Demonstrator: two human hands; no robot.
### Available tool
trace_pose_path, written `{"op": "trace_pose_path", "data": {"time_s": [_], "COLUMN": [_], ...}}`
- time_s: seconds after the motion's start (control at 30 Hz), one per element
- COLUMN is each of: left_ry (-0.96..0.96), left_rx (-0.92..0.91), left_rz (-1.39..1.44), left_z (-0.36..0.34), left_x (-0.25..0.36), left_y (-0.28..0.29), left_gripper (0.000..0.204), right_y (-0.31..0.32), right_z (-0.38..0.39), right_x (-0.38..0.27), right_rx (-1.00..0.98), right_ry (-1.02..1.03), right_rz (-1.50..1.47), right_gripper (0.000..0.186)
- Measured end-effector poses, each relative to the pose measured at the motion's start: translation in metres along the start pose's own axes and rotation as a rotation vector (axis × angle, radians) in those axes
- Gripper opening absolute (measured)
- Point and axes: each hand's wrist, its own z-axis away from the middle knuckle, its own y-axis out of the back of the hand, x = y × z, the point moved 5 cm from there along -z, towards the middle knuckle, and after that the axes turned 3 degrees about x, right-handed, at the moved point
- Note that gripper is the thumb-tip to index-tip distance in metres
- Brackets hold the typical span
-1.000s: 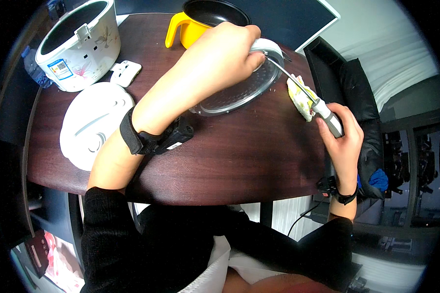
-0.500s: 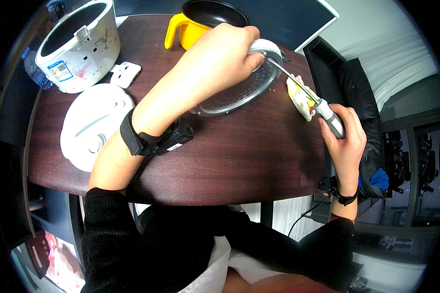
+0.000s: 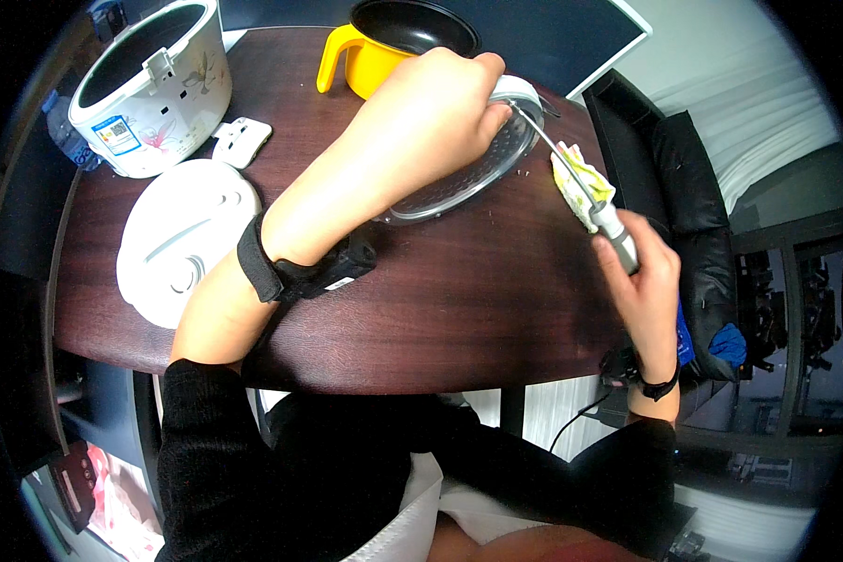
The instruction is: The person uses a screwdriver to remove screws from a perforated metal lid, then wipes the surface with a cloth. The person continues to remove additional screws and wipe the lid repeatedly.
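Note:
My left hand (image 3: pixel 440 112) is closed on the upper edge of a round rice cooker lid part (image 3: pixel 459 183), which has a pale rim and a dimpled metal plate and is tilted up on the table. In my right hand (image 3: pixel 648 290) is a screwdriver (image 3: pixel 609 223) with a grey and white handle. Its long shaft slants up and left, and the tip meets the rim beside my left thumb. A patterned cloth (image 3: pixel 592 176) lies under the shaft. My left forearm covers part of the lid part.
A white rice cooker body (image 3: pixel 197 103) stands at the far left, with a white lid cover (image 3: pixel 155 267) and a small white plastic piece (image 3: pixel 244 142) nearer. A yellow-handled pot (image 3: pixel 365 67) sits at the back, a bottle (image 3: pixel 64 126) at the left edge. Right is a black sofa (image 3: pixel 688 178).
My right hand and the screwdriver handle have shifted slightly left, while the tip stays at the rim. The left hand has moved slightly right. The cloth looks a little shifted.

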Motion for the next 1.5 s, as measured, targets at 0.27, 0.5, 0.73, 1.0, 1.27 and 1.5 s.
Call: {"op": "trace_pose_path", "data": {"time_s": [0.27, 0.5, 0.73, 1.0, 1.27, 1.5], "left_ry": [-0.013, 0.004, 0.024, 0.020, -0.004, 0.004], "left_rx": [0.066, 0.033, 0.016, 0.003, 0.054, 0.066], "left_rz": [-0.051, -0.005, 0.021, 0.040, -0.002, -0.043], "left_z": [0.004, 0.002, 0.001, 0.000, 0.004, 0.002], "left_x": [0.004, 0.002, 0.003, 0.003, 0.006, 0.008], "left_y": [-0.003, -0.002, -0.002, -0.001, -0.002, -0.005], "left_gripper": [0.023, 0.023, 0.024, 0.024, 0.021, 0.021], "right_y": [-0.054, -0.040, -0.010, -0.010, -0.012, -0.075], "right_z": [0.037, 0.030, 0.011, 0.006, 0.002, 0.033], "right_x": [-0.018, 0.005, 0.003, -0.003, -0.004, -0.023], "right_rx": [-0.663, -0.418, -0.039, -0.096, -0.213, -0.723], "right_ry": [-0.723, -0.548, -0.077, -0.147, -0.207, -0.638], "right_rz": [-1.589, -1.016, -0.186, -0.140, -0.145, -1.716], "right_gripper": [0.034, 0.037, 0.018, 0.017, 0.016, 0.044]}}
